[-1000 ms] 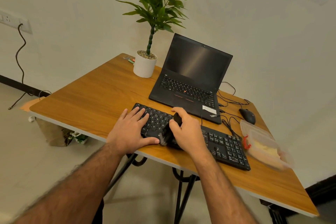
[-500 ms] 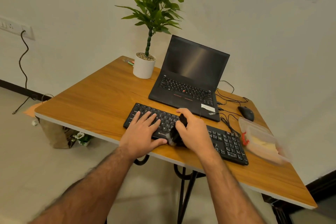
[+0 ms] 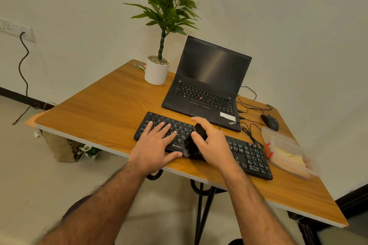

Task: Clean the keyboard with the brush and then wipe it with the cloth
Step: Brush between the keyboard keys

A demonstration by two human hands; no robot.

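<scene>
Near the front edge of the desk (image 3: 99, 109) the black keyboard (image 3: 247, 155) lay slightly askew, and I had my left hand (image 3: 157, 143) spread flat across its left keys, fingers straight, pinning it down. My right hand (image 3: 211, 143) was curled round the dark brush (image 3: 196, 141), whose bristles met the keys near the middle of the board. I judged the brushing step was under way; the cloth was nowhere I could see. The risk I saw was the board sliding off the near edge if the flat hand eased up during a hard stroke, or dust being swept towards the open laptop (image 3: 209, 83) just behind. The keyboard's cable and the mouse (image 3: 270, 122) wires tangled to the right, beside a clear plastic container (image 3: 288, 151), crowding any sweep over the number pad. A potted plant (image 3: 159, 65) stood well back.
</scene>
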